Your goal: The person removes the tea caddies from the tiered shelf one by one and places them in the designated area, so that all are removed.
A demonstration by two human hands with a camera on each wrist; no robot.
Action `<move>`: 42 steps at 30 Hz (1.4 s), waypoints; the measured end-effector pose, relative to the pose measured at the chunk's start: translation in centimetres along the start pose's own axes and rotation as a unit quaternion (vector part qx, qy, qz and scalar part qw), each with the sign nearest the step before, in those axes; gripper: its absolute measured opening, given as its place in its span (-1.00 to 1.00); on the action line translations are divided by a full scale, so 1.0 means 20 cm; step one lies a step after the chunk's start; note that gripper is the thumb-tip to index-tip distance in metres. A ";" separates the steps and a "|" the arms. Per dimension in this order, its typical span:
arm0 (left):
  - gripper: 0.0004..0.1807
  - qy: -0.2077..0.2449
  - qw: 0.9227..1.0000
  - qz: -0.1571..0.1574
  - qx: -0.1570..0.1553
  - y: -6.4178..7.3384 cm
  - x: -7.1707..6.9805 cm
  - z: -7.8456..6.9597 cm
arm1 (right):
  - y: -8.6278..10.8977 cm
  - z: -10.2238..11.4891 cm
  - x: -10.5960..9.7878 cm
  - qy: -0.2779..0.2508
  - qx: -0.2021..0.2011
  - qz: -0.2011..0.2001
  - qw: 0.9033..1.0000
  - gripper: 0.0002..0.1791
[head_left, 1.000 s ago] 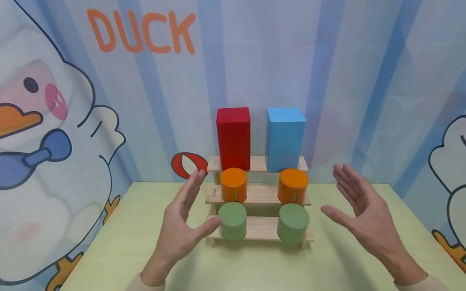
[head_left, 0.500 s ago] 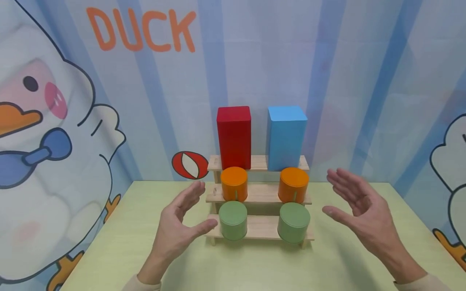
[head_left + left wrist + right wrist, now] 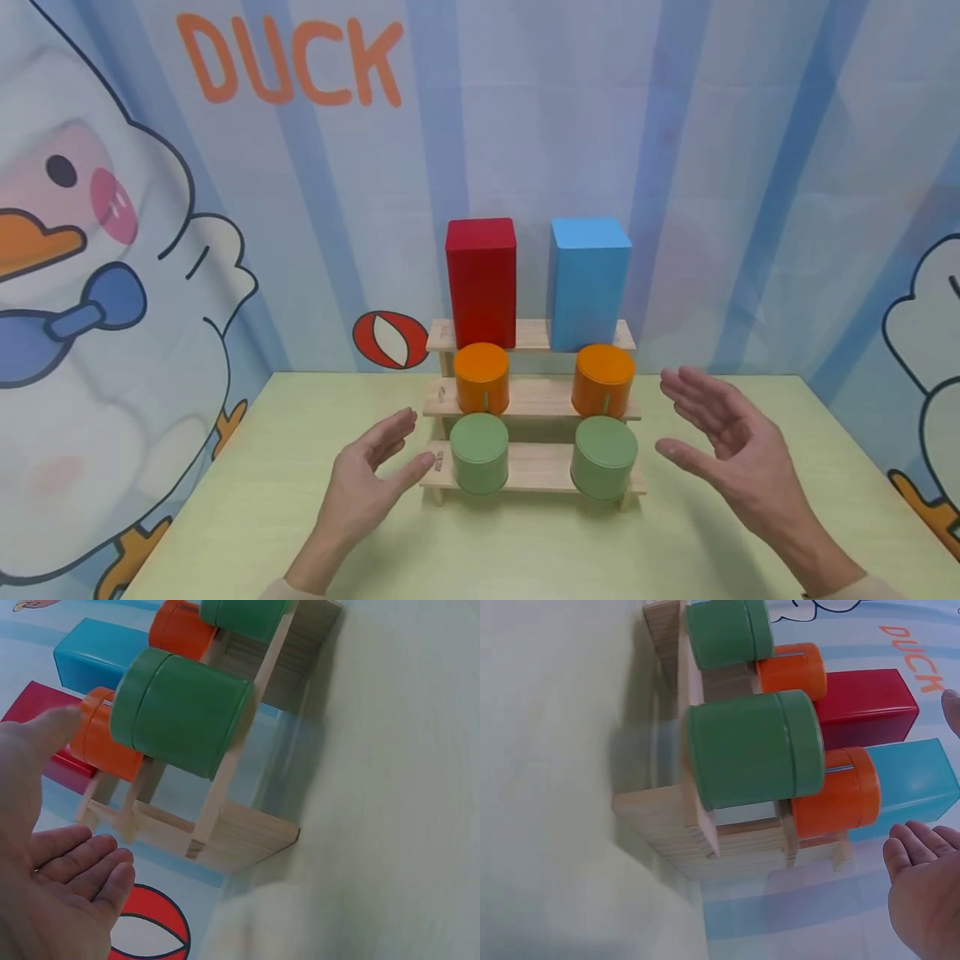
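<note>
A three-tier wooden rack (image 3: 540, 478) stands mid-table. On its bottom tier sit two green round tins, the left tin (image 3: 480, 454) and the right tin (image 3: 604, 458). The middle tier bears a left orange tin (image 3: 482, 379) and a right orange tin (image 3: 603, 381). Up top, a tall red box (image 3: 482, 283) stands beside a light blue box (image 3: 588, 283). My left hand (image 3: 367, 479) hovers off the rack's left side, thumb apart from the fingers, nearest the left green tin. Off the right side, my right hand (image 3: 738, 458) is likewise held in the air. Neither hand holds anything.
The pale yellow-green table (image 3: 247, 500) runs back to a blue striped curtain (image 3: 540, 125) with printed ducks, the word DUCK and a red-and-white ball (image 3: 390, 340). The rack's back is partly hidden by the tins and boxes.
Both hands have sunk lower beside the rack, the left drifting slightly away from the left green tin. The right fingertips have come a little closer to the rack. Tins and boxes stay put.
</note>
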State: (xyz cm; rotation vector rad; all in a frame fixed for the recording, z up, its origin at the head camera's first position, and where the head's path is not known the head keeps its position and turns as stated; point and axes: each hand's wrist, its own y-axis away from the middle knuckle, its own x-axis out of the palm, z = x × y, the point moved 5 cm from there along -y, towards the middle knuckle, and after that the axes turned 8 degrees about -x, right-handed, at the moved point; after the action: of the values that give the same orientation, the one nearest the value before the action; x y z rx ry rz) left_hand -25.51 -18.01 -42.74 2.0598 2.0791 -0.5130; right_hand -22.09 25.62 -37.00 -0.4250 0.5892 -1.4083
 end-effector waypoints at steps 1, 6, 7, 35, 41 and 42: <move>-0.22 -0.003 1.000 0.002 -0.004 -0.01 0.01 0.01 | 0.01 -0.01 0.00 0.006 0.007 0.002 1.000 -0.10; -0.22 -0.015 0.999 0.021 -0.023 -0.02 0.05 0.06 | 0.05 -0.08 0.02 0.040 0.042 0.011 0.998 -0.14; -0.21 -0.017 0.999 0.023 -0.030 -0.02 0.05 0.07 | 0.06 -0.09 0.03 0.046 0.046 0.011 0.998 -0.15; -0.17 0.026 0.994 0.070 -0.077 -0.06 0.17 0.23 | 0.13 -0.33 0.15 0.068 0.090 0.029 0.993 -0.24; -0.23 0.041 0.994 0.082 -0.060 -0.06 0.20 0.26 | 0.13 -0.34 0.15 0.070 0.089 0.029 0.993 -0.25; -0.24 0.046 0.994 0.082 -0.060 -0.06 0.20 0.27 | 0.13 -0.34 0.15 0.070 0.088 0.028 0.993 -0.25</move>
State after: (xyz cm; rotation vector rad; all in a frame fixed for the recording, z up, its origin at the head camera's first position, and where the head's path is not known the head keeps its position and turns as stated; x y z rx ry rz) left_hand -27.39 -16.19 -48.96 2.1960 1.9154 -0.2658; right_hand -24.03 23.35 -44.39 -0.1677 0.5798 -1.4301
